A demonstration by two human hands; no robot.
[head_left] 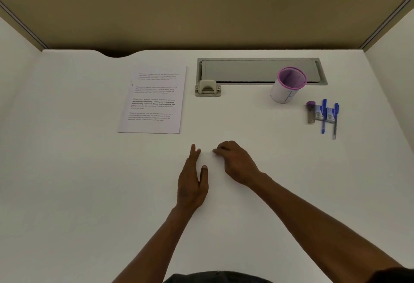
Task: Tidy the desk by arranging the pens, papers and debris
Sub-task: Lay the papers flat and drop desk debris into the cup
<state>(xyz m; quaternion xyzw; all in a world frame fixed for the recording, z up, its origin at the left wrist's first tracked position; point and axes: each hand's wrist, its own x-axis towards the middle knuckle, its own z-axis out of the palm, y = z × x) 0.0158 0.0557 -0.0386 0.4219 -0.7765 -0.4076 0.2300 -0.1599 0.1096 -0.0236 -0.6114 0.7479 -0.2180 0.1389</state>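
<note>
Paper [152, 101] – flat printed sheet | left hand [193, 182] flat, released | right hand [235, 161] curled – grasp perhaps empty, cannot tell

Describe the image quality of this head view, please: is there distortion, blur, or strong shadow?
Head view: wide-angle lens bends the partition edges outward at the corners; lighting is soft and even, with only faint shadows under the left hand and right hand; the printed paper has text too blurred to read; the pens look slightly soft; no glare on the desk.
</note>
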